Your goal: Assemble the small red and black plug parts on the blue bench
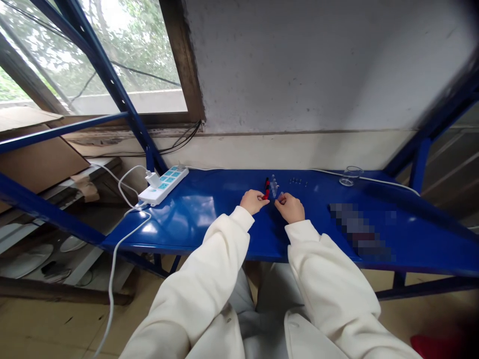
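A blue table [220, 187] carries the work, and the clear cluster [274, 186] on it serves as the landmark. Far to the left of that cluster lies a white power strip [166, 186] with a plug in it. The person's left hand [253, 201] is just to the near left of the cluster, its thumb and finger apparently pinching the near end of a red-and-black piece [267, 188]; the right hand [292, 208] is to the near right, fingertips drawn together, seemingly on a small clear piece [281, 195]. Well to the right of the cluster is a clear cup [350, 175]. The red-and-black piece lies just left of the cluster; at this size I cannot tell whether the two touch. Smallest are the tiny pieces [295, 181], in a loose row a little to the right of the cluster. The work looks partway along: several clear parts are gathered in the cluster, but whether they are joined is too small to tell, and the tiny pieces lie apart, not taken up by either hand.
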### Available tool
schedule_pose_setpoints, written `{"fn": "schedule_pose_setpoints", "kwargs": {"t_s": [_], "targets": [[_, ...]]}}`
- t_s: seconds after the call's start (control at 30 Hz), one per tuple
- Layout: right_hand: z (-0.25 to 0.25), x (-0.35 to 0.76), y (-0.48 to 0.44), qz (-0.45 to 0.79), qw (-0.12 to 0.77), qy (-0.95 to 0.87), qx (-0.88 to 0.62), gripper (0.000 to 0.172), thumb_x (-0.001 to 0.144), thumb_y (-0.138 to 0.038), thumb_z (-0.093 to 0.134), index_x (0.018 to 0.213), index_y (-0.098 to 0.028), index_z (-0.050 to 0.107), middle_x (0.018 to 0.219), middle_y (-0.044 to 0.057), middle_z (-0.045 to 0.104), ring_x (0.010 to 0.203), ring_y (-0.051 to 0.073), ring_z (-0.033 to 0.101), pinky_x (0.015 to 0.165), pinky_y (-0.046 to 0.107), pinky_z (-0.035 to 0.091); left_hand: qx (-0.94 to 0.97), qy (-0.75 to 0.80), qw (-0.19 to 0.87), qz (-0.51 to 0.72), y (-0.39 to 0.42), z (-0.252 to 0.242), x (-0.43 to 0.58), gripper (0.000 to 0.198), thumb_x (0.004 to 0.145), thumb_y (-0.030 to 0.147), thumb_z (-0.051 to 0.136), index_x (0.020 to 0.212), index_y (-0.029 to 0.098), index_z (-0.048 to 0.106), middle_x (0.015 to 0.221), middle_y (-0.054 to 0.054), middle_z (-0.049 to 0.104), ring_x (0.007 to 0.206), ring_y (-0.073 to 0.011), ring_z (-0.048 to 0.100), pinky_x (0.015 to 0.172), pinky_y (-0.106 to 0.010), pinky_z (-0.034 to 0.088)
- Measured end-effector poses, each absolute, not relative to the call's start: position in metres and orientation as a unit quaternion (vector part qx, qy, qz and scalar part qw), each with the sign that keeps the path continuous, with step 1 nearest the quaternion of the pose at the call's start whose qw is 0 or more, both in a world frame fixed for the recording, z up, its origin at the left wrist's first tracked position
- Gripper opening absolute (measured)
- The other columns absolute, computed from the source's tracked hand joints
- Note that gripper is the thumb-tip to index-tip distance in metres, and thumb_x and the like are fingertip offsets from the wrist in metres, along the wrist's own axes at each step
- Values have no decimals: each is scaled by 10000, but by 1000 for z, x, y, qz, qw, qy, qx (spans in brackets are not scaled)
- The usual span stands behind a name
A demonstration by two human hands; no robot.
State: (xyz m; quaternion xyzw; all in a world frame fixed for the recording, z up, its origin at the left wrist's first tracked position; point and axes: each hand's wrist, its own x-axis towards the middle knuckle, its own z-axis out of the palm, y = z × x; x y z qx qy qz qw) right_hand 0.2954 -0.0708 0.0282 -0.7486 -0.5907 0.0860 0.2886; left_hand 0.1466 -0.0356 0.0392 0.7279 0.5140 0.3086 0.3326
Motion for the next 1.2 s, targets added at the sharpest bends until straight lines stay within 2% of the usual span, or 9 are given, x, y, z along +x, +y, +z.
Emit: {"fn": "schedule_pose_setpoints", "kwargs": {"t_s": [0.17,0.37,0.5,0.7,0.83,0.9,1.03,1.2], "targets": [[26,293,-69,85,257,-592,-759,161,720,-344,532,783,-207,589,737,31,644,718,178,604,530,229,331,734,536,255,331,-31,32,158,189,629,348,664,664,162,671,612,-37,604,564,-138,531,541,-241,372],[21,292,-66,76,227,-600,-763,194,735,-348,524,841,-204,597,770,49,650,746,189,609,562,238,361,742,560,212,301,-33,27,164,165,647,336,662,645,171,658,600,-39,584,588,-145,524,555,-246,353],[20,292,-65,74,209,-609,-762,207,749,-343,509,871,-202,598,789,58,655,771,191,610,589,246,379,762,560,185,269,-34,27,163,208,653,369,659,650,161,644,666,-53,589,646,-159,534,574,-250,366],[20,294,-65,72,197,-611,-764,244,760,-373,503,901,-196,595,809,69,661,780,200,617,590,254,383,790,535,112,277,-50,34,155,327,705,362,624,983,194,587,829,-59,580,787,-187,544,635,-259,392],[20,294,-66,70,195,-608,-766,231,758,-369,511,888,-201,603,800,71,661,784,200,618,600,257,389,830,497,52,250,-61,38,152,373,807,318,498,1171,238,492,982,-74,553,872,-191,533,658,-253,393],[21,294,-66,71,195,-606,-768,220,762,-365,509,877,-207,608,800,70,662,787,200,617,601,258,390,841,492,34,223,-63,38,152,367,847,303,419,1205,245,476,1006,-82,545,873,-193,531,647,-253,392],[21,294,-66,70,194,-606,-768,207,768,-357,505,856,-208,619,802,72,661,780,200,617,602,258,388,845,494,40,203,-60,36,153,323,872,273,354,1138,231,533,971,-88,546,855,-184,531,640,-249,391],[22,290,-68,61,208,-599,-771,187,766,-347,509,849,-212,608,791,60,657,747,189,610,595,252,378,835,496,54,232,-58,36,149,216,851,269,407,926,188,593,926,-86,545,823,-185,534,629,-257,384]]}}
